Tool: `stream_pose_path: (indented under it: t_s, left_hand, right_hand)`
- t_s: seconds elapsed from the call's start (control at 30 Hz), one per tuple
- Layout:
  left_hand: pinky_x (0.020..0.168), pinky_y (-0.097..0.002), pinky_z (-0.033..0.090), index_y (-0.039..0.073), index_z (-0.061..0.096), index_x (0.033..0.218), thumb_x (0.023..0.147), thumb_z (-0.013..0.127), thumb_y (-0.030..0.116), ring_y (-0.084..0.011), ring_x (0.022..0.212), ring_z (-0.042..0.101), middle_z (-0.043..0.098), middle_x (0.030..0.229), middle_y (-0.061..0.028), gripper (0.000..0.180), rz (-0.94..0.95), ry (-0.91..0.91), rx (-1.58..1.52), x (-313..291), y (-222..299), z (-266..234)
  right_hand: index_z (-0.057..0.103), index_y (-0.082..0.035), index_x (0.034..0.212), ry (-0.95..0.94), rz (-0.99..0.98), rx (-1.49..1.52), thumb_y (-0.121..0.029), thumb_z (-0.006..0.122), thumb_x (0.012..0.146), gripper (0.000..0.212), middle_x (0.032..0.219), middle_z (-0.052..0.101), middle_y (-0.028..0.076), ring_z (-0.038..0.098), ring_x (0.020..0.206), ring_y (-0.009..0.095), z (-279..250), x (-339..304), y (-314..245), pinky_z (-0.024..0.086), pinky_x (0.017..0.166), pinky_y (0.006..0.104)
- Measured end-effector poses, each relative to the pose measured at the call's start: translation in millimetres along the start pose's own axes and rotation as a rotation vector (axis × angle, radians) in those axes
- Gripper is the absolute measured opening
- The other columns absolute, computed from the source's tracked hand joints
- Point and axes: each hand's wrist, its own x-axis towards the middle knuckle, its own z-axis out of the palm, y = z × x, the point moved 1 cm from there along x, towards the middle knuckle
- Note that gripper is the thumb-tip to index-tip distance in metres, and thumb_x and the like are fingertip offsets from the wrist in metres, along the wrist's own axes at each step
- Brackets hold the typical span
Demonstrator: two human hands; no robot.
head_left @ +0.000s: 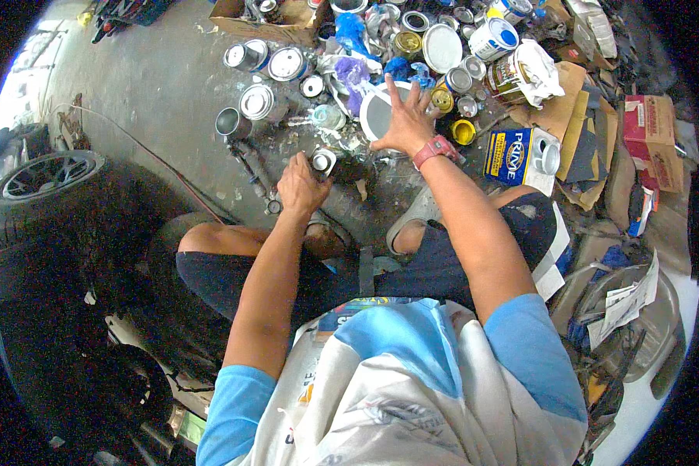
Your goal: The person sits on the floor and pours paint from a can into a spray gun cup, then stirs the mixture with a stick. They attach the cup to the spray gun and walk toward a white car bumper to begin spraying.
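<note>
My left hand [301, 188] is closed around a small can with a silver top [323, 161], held just above the floor in front of my feet. My right hand [409, 120] is stretched forward with its fingers spread, over the right side of a round can with a pale grey top [376, 113]. Its thumb lies by the can's near edge; whether it touches cannot be made out. Left of my left hand, what looks like a spray gun with a grey cup [231, 122] lies on the floor. A jar with pale blue-green contents [328, 116] stands between my hands.
Paint cans [443, 48] and crumpled blue plastic [352, 35] crowd the far side. A blue and yellow tin [522, 157] stands at my right near cardboard [573, 101]. At left are a wheel [50, 177] and a thin hose [151, 159] across the floor.
</note>
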Motion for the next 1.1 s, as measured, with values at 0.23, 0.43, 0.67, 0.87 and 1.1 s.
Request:
stream_pose_path:
  t_s: [0.23,0.43,0.67,0.87,1.1]
  left_hand:
    - [0.096,-0.0522,0.056,0.004,0.054,0.126,0.078,0.09,0.047,-0.0417,0.117,0.067,0.066,0.124,-0.0191,0.073,-0.037,-0.017,-0.012,6.3,-1.1,8.3]
    - [0.093,-0.0529,0.057,0.005,0.053,0.121,0.077,0.09,0.035,-0.0414,0.115,0.066,0.066,0.119,-0.0183,0.064,-0.03,0.015,-0.004,4.9,-5.0,13.0]
    - [0.094,-0.0535,0.057,0.007,0.054,0.125,0.077,0.089,0.032,-0.0399,0.12,0.064,0.065,0.124,-0.0168,0.064,-0.017,-0.022,0.033,2.1,-7.0,20.3]
    - [0.094,-0.0549,0.055,0.007,0.057,0.126,0.08,0.088,0.028,-0.0427,0.12,0.062,0.066,0.126,-0.0168,0.059,0.11,-0.032,0.019,0.9,-0.4,21.4]
    - [0.09,-0.0559,0.057,0.009,0.057,0.125,0.08,0.086,0.027,-0.0423,0.117,0.062,0.065,0.121,-0.014,0.057,0.305,0.177,0.065,-0.5,-1.1,24.3]
  right_hand:
    - [0.005,-0.027,0.173,0.038,0.244,0.226,-0.054,0.105,0.047,0.164,0.165,0.017,0.042,0.023,0.151,0.065,-3.6,-4.7,7.9,0.034,0.118,0.0725]
    - [0.009,-0.029,0.173,0.045,0.116,0.11,-0.053,0.105,0.05,0.159,0.167,0.02,0.038,0.024,0.152,0.063,-2.6,-2.7,0.7,0.035,0.11,0.0791]
    - [0.011,-0.024,0.173,0.15,0.047,0.168,-0.055,0.105,0.046,0.162,0.164,0.022,0.044,0.028,0.149,0.066,5.3,11.1,-0.1,0.032,0.119,0.0723]
    - [0.01,-0.026,0.174,0.084,0.028,0.071,-0.057,0.104,0.045,0.163,0.167,0.022,0.04,0.026,0.151,0.064,12.3,7.6,12.1,0.032,0.114,0.0797]
    - [0.004,-0.031,0.174,0.022,-0.08,0.158,-0.05,0.108,0.035,0.174,0.172,0.009,0.038,0.011,0.157,0.065,18.6,4.1,33.3,0.02,0.118,0.082]
